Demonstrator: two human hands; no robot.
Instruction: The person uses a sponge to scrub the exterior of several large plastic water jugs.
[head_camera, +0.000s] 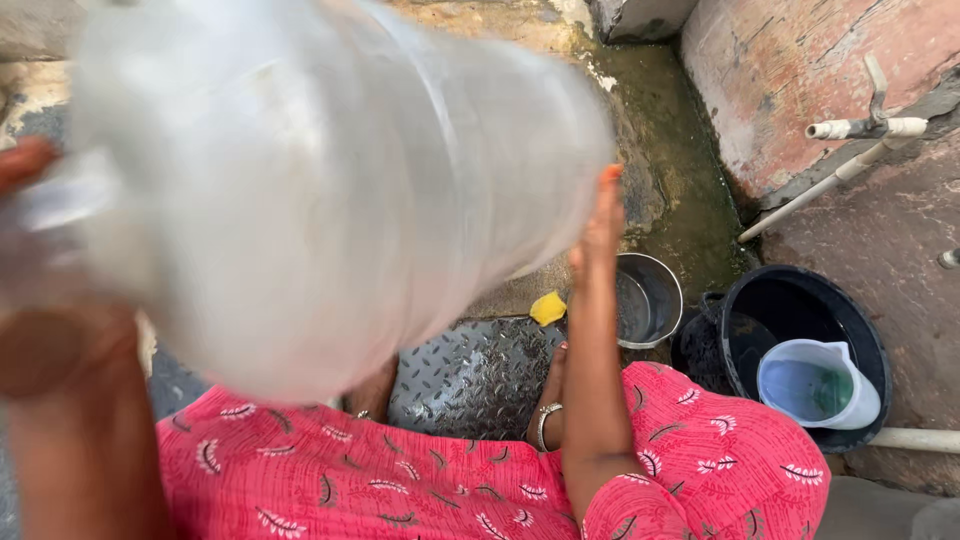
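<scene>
A large clear plastic water jug (320, 170) fills the upper left of the view, held up close to the camera and tilted. My right hand (600, 225) presses flat against its right side, fingers pointing up. My left hand (25, 165) grips the jug's narrow end at the far left, blurred and partly hidden by the jug. Below are my knees in pink patterned cloth (400, 480), and my feet rest on a metal tread plate (470, 375).
A small steel pot (650, 300) and a yellow sponge (547, 308) sit on the wet ground ahead. At right a black bucket (800, 300) holds a white plastic jug (818, 385) of water. A white pipe with a tap (865, 130) runs along the wall.
</scene>
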